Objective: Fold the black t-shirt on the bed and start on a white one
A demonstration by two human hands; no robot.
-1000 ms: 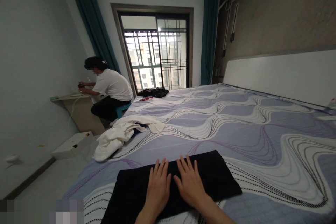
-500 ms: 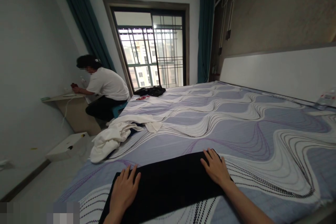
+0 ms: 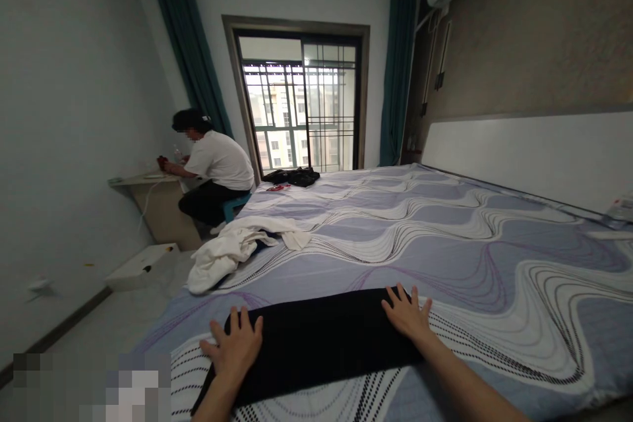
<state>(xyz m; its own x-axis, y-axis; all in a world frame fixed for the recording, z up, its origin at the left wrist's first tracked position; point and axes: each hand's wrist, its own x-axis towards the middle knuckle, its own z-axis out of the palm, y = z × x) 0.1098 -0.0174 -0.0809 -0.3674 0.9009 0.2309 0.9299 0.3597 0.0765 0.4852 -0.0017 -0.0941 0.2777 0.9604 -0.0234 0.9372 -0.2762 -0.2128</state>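
A flat black cloth, perhaps a folded garment (image 3: 316,343), lies lengthwise across the near part of the patterned bed sheet (image 3: 445,264). My left hand (image 3: 235,346) rests on its left end with fingers spread, the thumb side over the cloth and the outer fingers over the sheet. At the far right corner, my right hand (image 3: 408,313) lies flat with its fingers apart. Neither hand grips the fabric. The cloth's exact kind cannot be made out.
A crumpled white garment (image 3: 222,257) lies near the bed's left edge. Dark items (image 3: 297,177) are at the far end. A person (image 3: 217,161) sits at a small desk (image 3: 168,211) on the left. A white box (image 3: 141,267) stands on the floor; a bottle (image 3: 622,208) is far right.
The camera view has tilted up and turned slightly left. My left hand's fingers have spread wider on the cloth. My right hand stays at the right end, its fingers also spread more.
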